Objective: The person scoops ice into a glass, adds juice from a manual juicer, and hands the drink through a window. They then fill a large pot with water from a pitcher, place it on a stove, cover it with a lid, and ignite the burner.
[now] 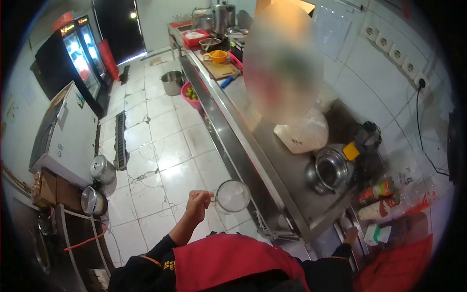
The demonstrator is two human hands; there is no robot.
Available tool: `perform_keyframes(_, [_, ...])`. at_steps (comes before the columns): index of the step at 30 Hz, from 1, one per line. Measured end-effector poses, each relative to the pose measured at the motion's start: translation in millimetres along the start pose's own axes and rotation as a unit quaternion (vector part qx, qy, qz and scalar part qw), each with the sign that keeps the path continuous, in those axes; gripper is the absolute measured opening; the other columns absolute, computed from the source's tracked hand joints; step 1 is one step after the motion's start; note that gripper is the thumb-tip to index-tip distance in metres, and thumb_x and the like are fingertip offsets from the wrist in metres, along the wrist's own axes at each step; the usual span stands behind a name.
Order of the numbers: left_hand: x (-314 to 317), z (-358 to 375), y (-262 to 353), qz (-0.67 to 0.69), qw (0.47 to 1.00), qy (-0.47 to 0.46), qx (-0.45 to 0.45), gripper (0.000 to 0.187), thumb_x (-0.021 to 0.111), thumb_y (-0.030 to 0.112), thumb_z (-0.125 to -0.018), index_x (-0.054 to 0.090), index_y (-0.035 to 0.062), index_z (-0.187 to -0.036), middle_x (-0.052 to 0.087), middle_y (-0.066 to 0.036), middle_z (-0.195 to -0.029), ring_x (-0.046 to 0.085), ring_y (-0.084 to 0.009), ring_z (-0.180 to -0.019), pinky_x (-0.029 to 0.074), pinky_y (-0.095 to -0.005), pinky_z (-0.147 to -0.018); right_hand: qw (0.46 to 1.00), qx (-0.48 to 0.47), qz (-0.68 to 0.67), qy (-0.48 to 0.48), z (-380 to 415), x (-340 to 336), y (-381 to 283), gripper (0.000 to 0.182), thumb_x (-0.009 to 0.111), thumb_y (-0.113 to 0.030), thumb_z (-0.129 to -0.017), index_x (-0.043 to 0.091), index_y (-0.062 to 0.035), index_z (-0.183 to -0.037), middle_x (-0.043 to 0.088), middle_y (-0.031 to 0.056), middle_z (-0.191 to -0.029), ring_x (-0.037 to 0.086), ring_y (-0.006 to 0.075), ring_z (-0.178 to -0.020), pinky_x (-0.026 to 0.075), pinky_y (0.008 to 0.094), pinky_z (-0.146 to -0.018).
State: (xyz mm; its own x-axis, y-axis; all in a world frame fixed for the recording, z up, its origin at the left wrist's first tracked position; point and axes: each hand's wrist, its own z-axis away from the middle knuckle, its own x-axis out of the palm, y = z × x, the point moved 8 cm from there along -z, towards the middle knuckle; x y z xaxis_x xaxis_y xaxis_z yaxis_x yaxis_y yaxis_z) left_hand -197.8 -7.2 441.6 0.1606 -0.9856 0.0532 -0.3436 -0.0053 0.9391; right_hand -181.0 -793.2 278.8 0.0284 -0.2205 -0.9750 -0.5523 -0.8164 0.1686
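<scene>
My left hand (pixel 198 203) is closed around the handle of a round, thin-rimmed vessel (pixel 232 196). It hangs over the floor beside the counter, and whitish pieces show inside; whether it is a jug or a strainer I cannot make out. Low at the right, my right hand (pixel 350 235) reaches down past the end of the steel counter (pixel 292 194). Its fingers are small and partly hidden, next to a pale metallic surface. Near that hand lie a green-and-white box (pixel 378 234) and several packets. A metal bowl (pixel 333 168) stands on the counter above.
A clear plastic bag (pixel 304 131) lies on the counter behind the bowl. Farther back are a cutting board (pixel 221 69) and an orange colander (pixel 218 57). On the floor stand a steel pot (pixel 172 83) and a pink basin (pixel 191 100) of green fruit. Lidded pots (pixel 102 169) line the left side.
</scene>
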Motion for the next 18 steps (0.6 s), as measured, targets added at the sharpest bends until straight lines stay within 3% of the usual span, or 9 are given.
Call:
perform_keyframes(1, [-7.7,-4.3,5.3,-0.004,1.000,0.003,0.004,0.005,0.050,0.002,-0.071,0.053,0.0027,-0.066,0.034,0.000,-0.044,0.031,-0.0085,-0.037,0.024,-0.0240,-0.038,0.994,-0.090,0.058,-0.002,0.3,27.3,3.6,0.018,0.039,-0.011,-0.078,0.056,-0.0047,-0.079,0.057,0.0123,-0.079,0.057,0.0250,-0.075,0.046,0.0348,-0.064])
perform_keyframes(4, [-32.2,-1.5,-14.3,0.111,0.944,0.141,-0.277,0.032,0.043,0.009,-0.069,0.035,0.0090,-0.038,0.031,0.000,-0.037,0.026,-0.0079,-0.036,0.040,-0.0282,-0.076,0.978,-0.079,0.183,0.057,58.4,-2.9,-14.2,0.018,0.041,-0.012,-0.078,0.058,-0.0101,-0.082,0.055,0.0085,-0.087,0.053,0.0195,-0.084,0.042,0.0307,-0.074])
perform_keyframes(6, [-38.9,-9.9,-23.0,0.128,0.943,0.150,-0.269,0.032,0.042,0.009,-0.069,0.035,0.0094,-0.038,0.031,0.000,-0.037,0.026,-0.0077,-0.036,0.039,-0.0283,-0.077,0.923,-0.201,0.316,-0.088,60.0,28.5,-21.6,0.018,0.044,-0.014,-0.075,0.060,-0.0054,-0.073,0.059,0.0106,-0.078,0.058,0.0227,-0.073,0.045,0.0352,-0.063])
perform_keyframes(8, [-41.9,-16.4,-36.7,0.147,0.941,0.159,-0.261,0.031,0.042,0.008,-0.069,0.035,0.0098,-0.038,0.030,0.000,-0.037,0.025,-0.0075,-0.035,0.039,-0.0284,-0.077,0.983,-0.058,0.088,-0.149,85.8,-0.3,-16.8,0.016,0.045,-0.015,-0.075,0.058,-0.0061,-0.072,0.057,0.0083,-0.076,0.056,0.0190,-0.069,0.045,0.0324,-0.062])
perform_keyframes(9, [-44.3,-25.5,-37.7,0.093,0.960,0.149,-0.219,0.031,0.042,0.008,-0.069,0.034,0.0099,-0.038,0.030,0.000,-0.036,0.025,-0.0076,-0.035,0.039,-0.0285,-0.078,0.961,0.111,-0.204,-0.148,113.8,-41.6,-27.9,0.014,0.045,-0.015,-0.075,0.056,-0.0064,-0.071,0.056,0.0072,-0.075,0.055,0.0172,-0.066,0.045,0.0310,-0.061])
perform_keyframes(11, [-44.3,-42.4,-42.6,0.041,0.974,0.140,-0.174,0.031,0.042,0.008,-0.069,0.034,0.0100,-0.038,0.030,0.000,-0.036,0.025,-0.0077,-0.035,0.039,-0.0285,-0.078,0.868,0.201,-0.432,-0.139,142.9,-100.7,-65.1,0.013,0.046,-0.016,-0.075,0.054,-0.0072,-0.069,0.053,0.0050,-0.073,0.054,0.0134,-0.062,0.045,0.0283,-0.059])
perform_keyframes(15, [-46.4,-71.4,-56.4,0.032,0.968,0.144,-0.204,0.032,0.041,0.009,-0.069,0.034,0.0104,-0.038,0.031,0.000,-0.036,0.026,-0.0086,-0.035,0.039,-0.0288,-0.078,0.727,0.172,-0.648,-0.149,118.4,-138.4,-129.4,0.013,0.046,-0.015,-0.073,0.053,-0.0035,-0.071,0.049,0.0042,-0.061,0.051,0.0143,-0.049,0.043,0.0265,-0.047])
perform_keyframes(17, [-46.9,-89.5,-62.2,0.041,0.963,0.144,-0.226,0.032,0.041,0.009,-0.069,0.035,0.0105,-0.038,0.031,0.000,-0.036,0.026,-0.0088,-0.035,0.039,-0.0290,-0.078,0.658,-0.046,-0.720,-0.216,84.6,-172.5,-203.2,0.014,0.047,-0.011,-0.070,0.056,-0.0010,-0.071,0.053,0.0053,-0.058,0.053,0.0127,-0.049,0.042,0.0251,-0.044])
perform_keyframes(18, [-49.6,-95.9,-65.0,0.080,0.953,0.171,-0.236,0.031,0.041,0.009,-0.069,0.035,0.0103,-0.038,0.031,0.000,-0.036,0.026,-0.0089,-0.035,0.039,-0.0290,-0.078,0.734,-0.136,-0.578,-0.331,68.8,-180.7,-252.9,0.014,0.048,-0.009,-0.068,0.058,-0.0008,-0.072,0.054,0.0049,-0.059,0.054,0.0110,-0.052,0.042,0.0237,-0.045])
